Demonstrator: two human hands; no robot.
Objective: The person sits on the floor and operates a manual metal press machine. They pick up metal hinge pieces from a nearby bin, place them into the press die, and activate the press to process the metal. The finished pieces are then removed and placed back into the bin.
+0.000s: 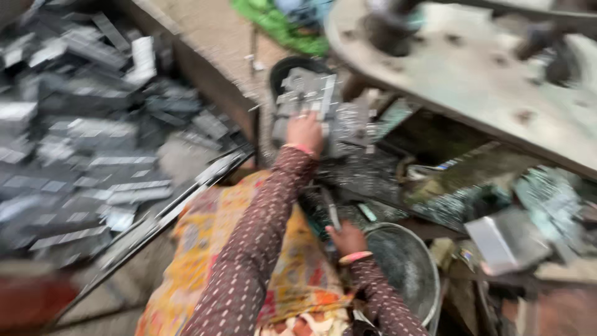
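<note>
A: Where is the left hand [305,132]?

B: Stretched forward onto the grey metal pieces [311,102] heaped in a dark round tub [287,65]. The picture is blurred, so I cannot tell whether its fingers are clenched on a piece or only resting on the heap.

A: And the right hand [346,239]?

B: Lower, close to the body, beside the rim of a round metal basin [429,280]. It seems to be grasping a thin dark rod-like tool [331,211], though the blur leaves that uncertain.

A: Why the tub so near?

B: Probably to keep the pieces within arm's reach from a seated spot. A far larger pile of flat metal offcuts [93,143] lies to the left, and a heavy machine plate [472,74] overhangs on the right.

A: What is on the lap?

B: A yellow patterned cloth [205,236].
</note>
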